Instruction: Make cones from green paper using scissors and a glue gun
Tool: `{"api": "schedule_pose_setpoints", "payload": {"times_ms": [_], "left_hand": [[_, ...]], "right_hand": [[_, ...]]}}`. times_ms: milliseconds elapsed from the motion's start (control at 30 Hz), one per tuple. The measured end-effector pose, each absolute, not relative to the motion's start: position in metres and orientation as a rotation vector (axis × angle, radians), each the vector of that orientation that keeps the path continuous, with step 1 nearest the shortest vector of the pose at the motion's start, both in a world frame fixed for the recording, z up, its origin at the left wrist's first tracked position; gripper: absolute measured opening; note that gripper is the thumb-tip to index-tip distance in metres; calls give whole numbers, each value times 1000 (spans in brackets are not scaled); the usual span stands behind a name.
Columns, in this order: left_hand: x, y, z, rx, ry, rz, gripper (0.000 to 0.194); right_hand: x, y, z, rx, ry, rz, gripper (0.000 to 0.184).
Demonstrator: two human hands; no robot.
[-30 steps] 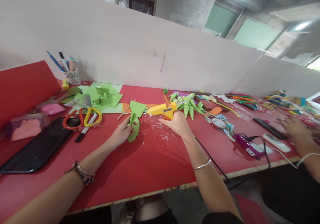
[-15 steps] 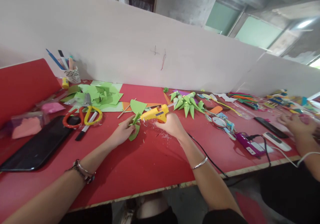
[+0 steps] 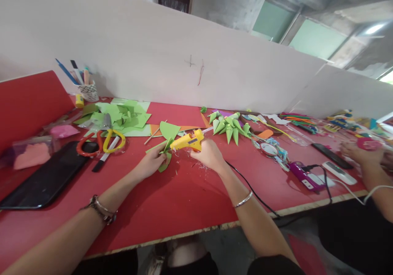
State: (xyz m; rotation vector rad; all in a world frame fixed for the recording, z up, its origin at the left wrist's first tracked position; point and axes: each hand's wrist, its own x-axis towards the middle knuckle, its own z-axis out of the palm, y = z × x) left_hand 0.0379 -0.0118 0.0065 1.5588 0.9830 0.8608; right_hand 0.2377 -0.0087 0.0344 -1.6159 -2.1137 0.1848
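My left hand [image 3: 152, 162] pinches a piece of green paper [image 3: 167, 147] over the red table. In my right hand [image 3: 210, 155] is a yellow hot glue gun [image 3: 187, 141], its nozzle pointing left against or very close to that paper; whether they touch I cannot tell. A clear glue stick juts from the back of the gun. Just behind the paper lies a rounded green paper piece [image 3: 169, 130]. Green paper cones [image 3: 229, 127] sit in a cluster beyond my right hand. Thin glue strings lie under the gun.
Scissors [image 3: 106, 137] with red and yellow handles, a marker [image 3: 106, 157] and a black phone [image 3: 46, 176] lie left. Behind are green paper scraps [image 3: 119, 117] and a pen cup [image 3: 89, 91]. At right are a purple power strip [image 3: 307, 176] and another person's hand [image 3: 362, 154].
The glue gun and my right hand have shifted slightly left, bringing the nozzle further over the paper. My left hand stays put. The other person's hand at right now shows a pink object.
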Motion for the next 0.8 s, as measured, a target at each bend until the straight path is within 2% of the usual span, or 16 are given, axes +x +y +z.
{"api": "schedule_pose_setpoints", "payload": {"times_ms": [333, 533, 800], "left_hand": [[40, -14, 10, 1553, 964, 838, 18], [39, -14, 9, 1555, 1022, 822, 21], [37, -12, 6, 1585, 1025, 837, 18]], "right_hand": [[240, -10, 39, -1630, -2148, 206, 32], [242, -10, 39, -1662, -2141, 197, 22], [246, -7, 38, -1700, -2135, 90, 20]]}}
